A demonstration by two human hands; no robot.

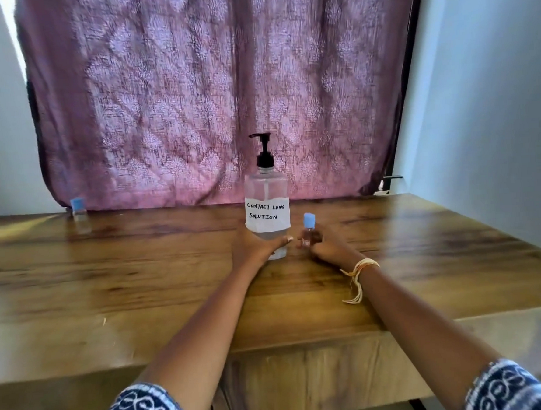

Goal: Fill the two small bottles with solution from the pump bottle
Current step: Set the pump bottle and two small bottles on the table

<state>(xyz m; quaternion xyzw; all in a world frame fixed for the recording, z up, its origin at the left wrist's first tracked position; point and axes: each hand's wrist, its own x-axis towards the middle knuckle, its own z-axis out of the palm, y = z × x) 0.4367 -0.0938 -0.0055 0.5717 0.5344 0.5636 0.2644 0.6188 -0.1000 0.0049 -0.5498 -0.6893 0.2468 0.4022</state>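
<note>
Two hands are at work in the middle of the table (140, 276). The fingers (315, 237) of the right hand (327, 249) are closed around the lower body of a small bottle (309, 232) with a blue cap, which stands upright just beside the pump bottle (267, 205). The left hand (256, 248) is wrapped around the base of the pump bottle, with the thumb lying across its front under the paper label. I think this hold is to keep the tall bottle steady, or to bring it closer, while the small one is made ready near the spout.

The blue cap is on the small bottle, so I judge that filling has not begun; the cap must come off first. The black pump head points to the left, away from the small bottle, so one of the two will need turning or moving.

The second small bottle (79, 210) stands well apart, at the far left edge of the table near the purple curtain (208, 82). Nothing lies between it and the hands.
</note>
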